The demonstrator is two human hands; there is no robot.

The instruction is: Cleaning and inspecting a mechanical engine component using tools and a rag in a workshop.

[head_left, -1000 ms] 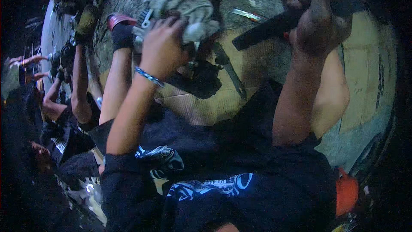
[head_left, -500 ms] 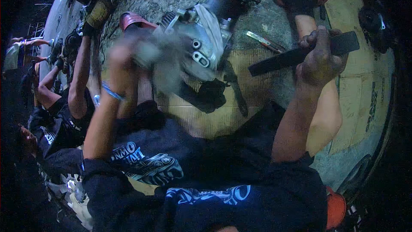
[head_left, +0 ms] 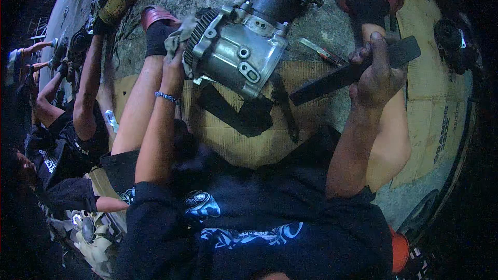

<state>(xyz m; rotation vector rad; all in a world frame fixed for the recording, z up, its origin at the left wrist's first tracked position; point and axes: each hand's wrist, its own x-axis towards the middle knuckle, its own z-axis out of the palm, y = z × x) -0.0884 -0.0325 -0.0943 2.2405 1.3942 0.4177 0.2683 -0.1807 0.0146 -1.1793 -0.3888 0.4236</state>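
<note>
In front of me stands a silver metal engine casing (head_left: pixel 233 46), with a toothed gear (head_left: pixel 201 33) on its left side and a dark cylinder (head_left: pixel 275 2) at its far end. My left hand (head_left: pixel 174 70) is closed on a grey rag (head_left: pixel 176 44), close beside the gear. Raised on the right, my right hand (head_left: pixel 379 75) grips a long, flat black bar (head_left: pixel 327 83). The bar slants down toward the casing but is apart from it. What kind of bar it is does not show.
Cardboard (head_left: pixel 228 145) lies beneath the casing, with dark pieces (head_left: pixel 254 116) on it. A slim tool (head_left: pixel 321 51) rests on the rough ground right of the casing. Another person's arm (head_left: pixel 91 91) is at left. A dark round part (head_left: pixel 447 33) lies far right.
My left hand was blurred over the casing's left side and now is by the gear with the rag. A pale strip over the casing is gone. The right hand's bar shifted slightly left.
</note>
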